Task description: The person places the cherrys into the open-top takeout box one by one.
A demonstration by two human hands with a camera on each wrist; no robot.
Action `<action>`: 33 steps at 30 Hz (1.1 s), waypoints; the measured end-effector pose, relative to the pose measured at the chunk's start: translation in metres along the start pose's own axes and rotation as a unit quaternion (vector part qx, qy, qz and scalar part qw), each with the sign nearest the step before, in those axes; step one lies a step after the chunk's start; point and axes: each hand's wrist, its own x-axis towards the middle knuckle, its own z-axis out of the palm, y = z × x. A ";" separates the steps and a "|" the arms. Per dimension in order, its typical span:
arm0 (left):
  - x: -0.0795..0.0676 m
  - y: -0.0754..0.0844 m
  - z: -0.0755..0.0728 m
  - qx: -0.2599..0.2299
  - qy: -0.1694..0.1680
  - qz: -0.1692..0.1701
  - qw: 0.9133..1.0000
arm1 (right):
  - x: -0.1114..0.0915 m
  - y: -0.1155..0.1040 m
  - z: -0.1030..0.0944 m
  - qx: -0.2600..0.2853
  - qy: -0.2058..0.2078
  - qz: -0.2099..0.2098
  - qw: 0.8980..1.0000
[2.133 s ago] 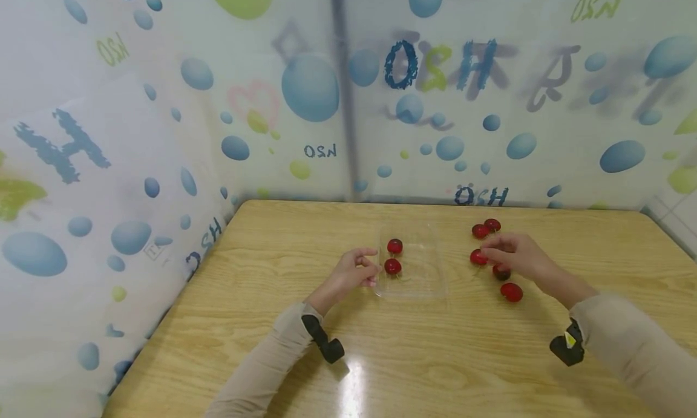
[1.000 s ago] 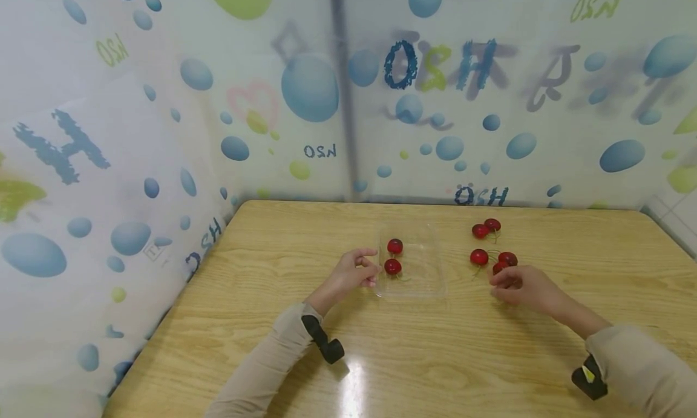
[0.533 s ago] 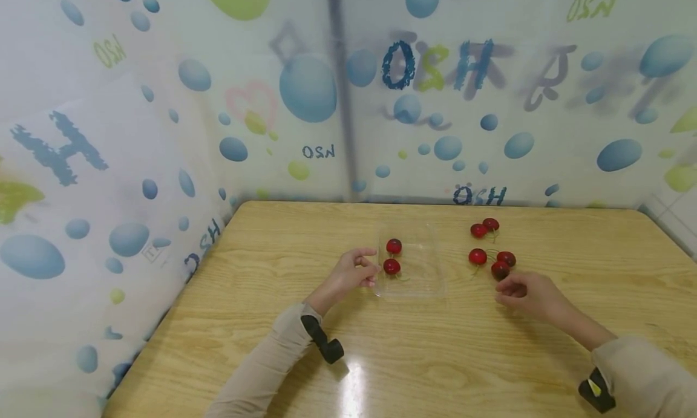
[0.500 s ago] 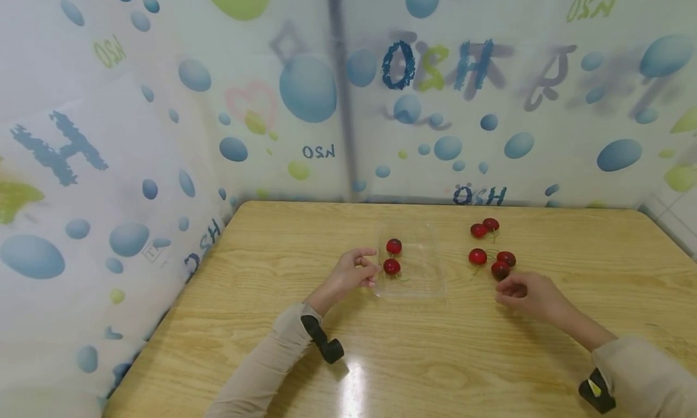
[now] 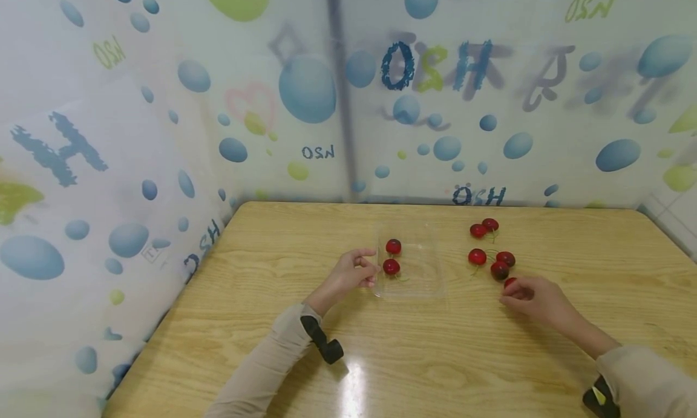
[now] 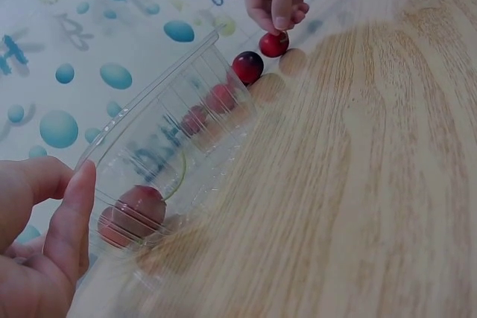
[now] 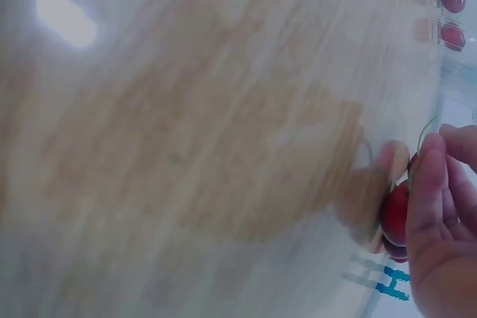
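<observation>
In the head view my left hand (image 5: 348,271) is at the left side of a clear plastic container (image 5: 422,288). Thumb and forefinger pinch its rim, as the left wrist view shows. Two cherries lie inside: an upper one (image 5: 393,247) and a lower one (image 5: 391,267) with a green stem. My right hand (image 5: 536,300) is at the near end of the loose cherries, thumb and fingertips together at the stem (image 7: 422,133) of a red cherry (image 7: 395,214). Fingers partly hide that cherry in the head view.
Beyond the right hand lie a dark cherry (image 5: 499,270), another behind it (image 5: 505,259) and a bright red one (image 5: 477,256). Farther back sits a touching pair of cherries (image 5: 478,231). The wooden table (image 5: 425,357) meets a patterned curtain (image 5: 305,182) at its back and left.
My right hand has left the bright red cherry and come nearer and to the right, to the nearest cherry, which shows again past its fingertips. The left hand and container stay in place.
</observation>
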 end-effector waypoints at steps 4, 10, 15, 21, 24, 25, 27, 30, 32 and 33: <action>0.000 0.000 0.000 0.001 0.000 -0.001 1.000 | -0.002 0.001 0.000 0.044 -0.016 0.026 0.999; 0.000 0.000 -0.001 -0.001 -0.004 -0.002 1.000 | -0.004 0.001 0.000 0.109 -0.033 0.055 0.992; -0.001 0.000 -0.001 0.002 -0.003 0.000 1.000 | -0.004 0.001 0.000 0.130 -0.043 0.075 0.988; 0.000 -0.001 0.000 0.005 0.004 -0.004 1.000 | -0.005 0.004 0.001 0.154 -0.049 0.073 0.984; 0.000 -0.001 0.000 0.005 0.004 -0.005 1.000 | -0.005 0.005 0.002 0.162 -0.046 0.068 0.983; 0.000 0.000 0.000 0.004 0.004 -0.005 1.000 | -0.005 0.005 0.002 0.164 -0.046 0.067 0.983; 0.000 0.000 0.000 0.002 0.004 -0.007 1.000 | -0.005 0.005 0.002 0.165 -0.044 0.061 0.983; -0.001 0.000 0.000 0.003 0.002 -0.006 1.000 | -0.006 0.005 0.002 0.162 -0.041 0.056 0.984; 0.000 0.000 0.000 0.003 0.002 -0.007 1.000 | -0.006 0.005 0.002 0.155 -0.036 0.056 0.986; 0.000 0.000 0.000 0.004 0.002 -0.007 1.000 | -0.006 0.005 0.002 0.152 -0.033 0.060 0.986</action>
